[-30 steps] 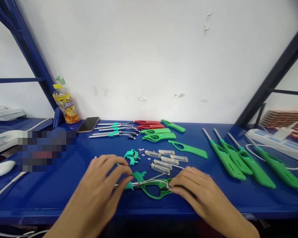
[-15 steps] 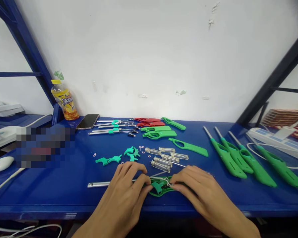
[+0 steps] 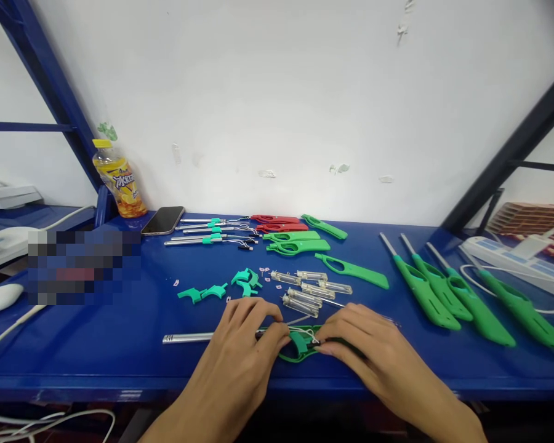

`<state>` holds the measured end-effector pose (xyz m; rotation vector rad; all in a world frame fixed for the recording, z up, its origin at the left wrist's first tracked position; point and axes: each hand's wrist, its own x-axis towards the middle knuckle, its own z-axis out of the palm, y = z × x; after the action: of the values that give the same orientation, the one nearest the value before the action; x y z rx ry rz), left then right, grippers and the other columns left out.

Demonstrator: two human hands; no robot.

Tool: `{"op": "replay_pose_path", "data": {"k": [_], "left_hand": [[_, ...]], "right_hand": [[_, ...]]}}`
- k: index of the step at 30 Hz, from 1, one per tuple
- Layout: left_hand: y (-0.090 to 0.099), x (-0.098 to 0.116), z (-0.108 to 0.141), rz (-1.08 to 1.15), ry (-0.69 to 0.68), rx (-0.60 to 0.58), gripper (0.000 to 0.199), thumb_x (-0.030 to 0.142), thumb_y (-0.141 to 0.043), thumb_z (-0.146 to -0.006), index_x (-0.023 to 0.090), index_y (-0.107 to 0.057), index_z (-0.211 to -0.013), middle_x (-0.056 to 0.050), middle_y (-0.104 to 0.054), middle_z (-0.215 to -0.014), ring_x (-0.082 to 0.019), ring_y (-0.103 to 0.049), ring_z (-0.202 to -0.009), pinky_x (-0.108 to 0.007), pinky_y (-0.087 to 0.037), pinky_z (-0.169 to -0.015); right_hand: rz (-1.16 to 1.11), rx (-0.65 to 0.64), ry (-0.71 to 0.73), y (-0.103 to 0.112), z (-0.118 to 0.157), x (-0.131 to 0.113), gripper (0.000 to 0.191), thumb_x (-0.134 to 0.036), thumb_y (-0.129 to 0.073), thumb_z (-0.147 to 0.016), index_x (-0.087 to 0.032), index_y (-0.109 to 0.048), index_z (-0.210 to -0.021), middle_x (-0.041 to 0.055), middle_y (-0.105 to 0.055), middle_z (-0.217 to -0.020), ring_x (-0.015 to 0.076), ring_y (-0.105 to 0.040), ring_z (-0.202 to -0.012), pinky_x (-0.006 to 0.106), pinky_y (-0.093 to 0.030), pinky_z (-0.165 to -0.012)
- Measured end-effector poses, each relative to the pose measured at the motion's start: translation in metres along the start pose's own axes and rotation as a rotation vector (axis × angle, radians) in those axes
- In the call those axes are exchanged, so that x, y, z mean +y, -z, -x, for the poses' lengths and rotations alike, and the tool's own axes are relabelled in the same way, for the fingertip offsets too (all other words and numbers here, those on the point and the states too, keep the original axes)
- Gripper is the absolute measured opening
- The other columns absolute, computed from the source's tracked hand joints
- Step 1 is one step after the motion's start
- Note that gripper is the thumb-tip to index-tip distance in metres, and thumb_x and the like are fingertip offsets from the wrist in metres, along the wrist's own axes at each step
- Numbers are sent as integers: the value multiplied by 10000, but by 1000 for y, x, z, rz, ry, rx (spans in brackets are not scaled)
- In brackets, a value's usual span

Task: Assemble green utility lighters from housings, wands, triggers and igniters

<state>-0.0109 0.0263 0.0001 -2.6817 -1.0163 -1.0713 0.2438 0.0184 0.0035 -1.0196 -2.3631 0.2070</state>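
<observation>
Near the table's front edge lies an open green lighter shell half (image 3: 290, 358), with a metal lighter tube (image 3: 189, 338) sticking out to the left. My left hand (image 3: 247, 351) has thumb and fingertips closed on the left end of a teal trigger (image 3: 298, 344), which stands tilted in the shell. My right hand (image 3: 367, 344) pinches a small black igniter (image 3: 314, 344) at the trigger's right side. White wires (image 3: 307, 333) loop over the shell between both hands. My right fingers hide the shell's handle end.
Behind my hands lie clear fuel tanks (image 3: 302, 299), teal triggers (image 3: 213, 290) and wired tubes (image 3: 203, 239). Red shells (image 3: 277, 228) and green shells (image 3: 351, 271) lie farther back. Assembled green lighters (image 3: 429, 295) and a power strip (image 3: 512, 261) are right; a phone (image 3: 164, 220) and bottle (image 3: 120, 184) left.
My left fingertips and the teal trigger have shifted slightly right, closer to my right fingertips. The trigger now stands more upright. My right hand has hardly moved.
</observation>
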Motion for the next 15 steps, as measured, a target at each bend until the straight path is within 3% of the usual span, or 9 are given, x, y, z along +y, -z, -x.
{"op": "replay_pose_path", "data": {"k": [6, 15], "left_hand": [[-1, -2, 4, 8, 7, -17, 427, -114, -456, -950, 194, -679, -1144, -77, -694, -1106, -249, -597, -986, -417, -504, -870], [-4, -6, 4, -20, -6, -5, 449, -111, -443, -953, 201, -690, -1160, -70, -706, -1101, -232, -624, -940, -392, -500, -834]], "right_hand": [[-5, -1, -9, 0, 1, -1, 90, -259, -575, -1111, -258, -662, -1090, -5, -749, -1014, 184, -676, -878, 340, -466, -823], [12, 33, -3, -1, 4, 0, 101, -246, -548, -1124, -254, -645, -1094, -18, -730, -995, 176, -650, -853, 343, -433, -807]]}}
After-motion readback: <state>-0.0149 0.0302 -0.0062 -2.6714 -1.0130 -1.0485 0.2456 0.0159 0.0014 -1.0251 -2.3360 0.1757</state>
